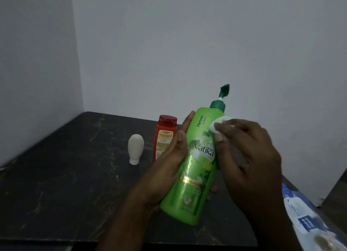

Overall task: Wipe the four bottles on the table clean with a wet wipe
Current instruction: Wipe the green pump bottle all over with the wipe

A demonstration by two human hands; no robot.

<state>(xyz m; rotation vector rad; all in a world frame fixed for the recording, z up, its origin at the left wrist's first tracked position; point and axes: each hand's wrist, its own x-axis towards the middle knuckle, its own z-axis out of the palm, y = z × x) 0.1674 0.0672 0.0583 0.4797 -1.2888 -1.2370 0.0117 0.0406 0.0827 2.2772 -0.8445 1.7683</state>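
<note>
Where the right fingertips [219,137] curl, they pinch a bunched wet wipe [218,123] against the shoulder of a tilted green pump bottle [195,175] — most of the wipe is hidden under the right hand [249,153]. The left hand [167,168] wraps the bottle's body, thumb on the label, fingers mostly hidden behind it, holding it above a dark table [65,175]. Behind stand a red bottle [164,136], partly covered by the left hand, and a small white bottle [135,149] on its cap. A blue wipes pack [304,219] is cut off at the lower right.
</note>
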